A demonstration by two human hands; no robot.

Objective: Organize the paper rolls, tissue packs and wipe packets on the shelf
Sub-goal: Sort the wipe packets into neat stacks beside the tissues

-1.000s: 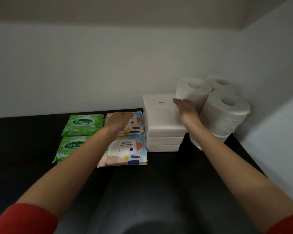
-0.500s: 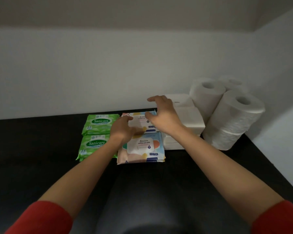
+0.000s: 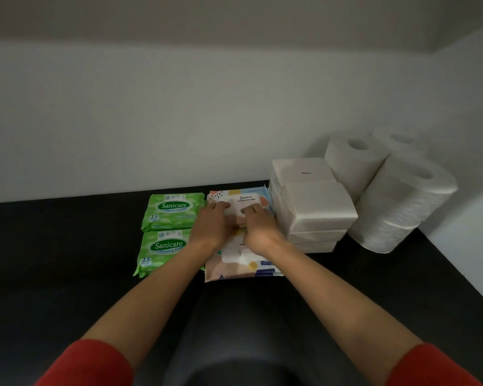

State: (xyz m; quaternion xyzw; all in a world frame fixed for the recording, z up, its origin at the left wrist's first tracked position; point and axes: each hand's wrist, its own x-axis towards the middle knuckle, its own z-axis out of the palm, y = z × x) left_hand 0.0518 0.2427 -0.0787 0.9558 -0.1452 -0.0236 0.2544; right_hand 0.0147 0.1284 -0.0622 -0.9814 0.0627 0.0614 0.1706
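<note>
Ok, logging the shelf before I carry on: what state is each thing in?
Rear Sanicare pack, flat, label up.
Front Sanicare pack, flat, label up.
Rear pastel wipe pack, flat, under both hands.
Front pastel wipe pack, flat, partly hidden by wrists.
Tissue packs, stacked flat.
Paper rolls, upright, front pair stacked.
Left hand, resting on rear pastel wipe pack.
Right hand, the same.

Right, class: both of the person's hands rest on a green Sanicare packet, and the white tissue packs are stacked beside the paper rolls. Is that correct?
Not quite. The head view shows the left hand and right hand resting on the pastel wipe packets, not on the green Sanicare packets beside them. The white tissue packs are indeed stacked beside the paper rolls.
</note>
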